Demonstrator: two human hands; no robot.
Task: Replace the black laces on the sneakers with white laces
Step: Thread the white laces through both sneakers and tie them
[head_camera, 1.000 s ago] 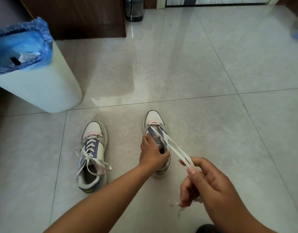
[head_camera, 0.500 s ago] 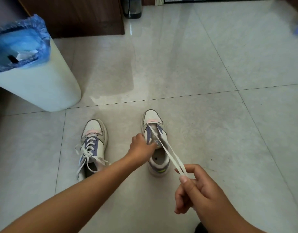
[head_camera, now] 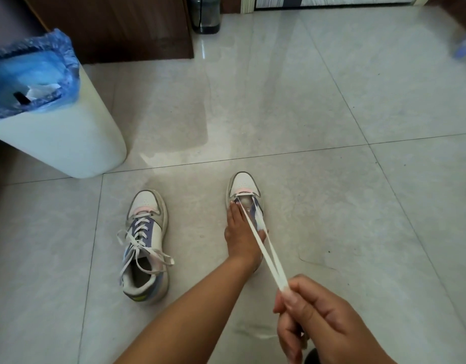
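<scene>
Left hand (head_camera: 241,236) rests flat on the right sneaker (head_camera: 243,189) while right hand (head_camera: 316,321) pinches both white lace (head_camera: 266,252) ends taut

The right hand (head_camera: 316,321) is nearest the camera, and the two strands of the lace (head_camera: 263,248) run from its fingers (head_camera: 295,303) forward and leftward to the toe end of the right shoe (head_camera: 243,187), passing over the left hand (head_camera: 242,237), which rests on that shoe. Left of the left hand's fingertips (head_camera: 233,204), apart from them, the left shoe (head_camera: 146,245) lies on the floor (head_camera: 331,179). Farther left and behind it stands the bin (head_camera: 55,143), and behind that the cabinet (head_camera: 121,24).
</scene>
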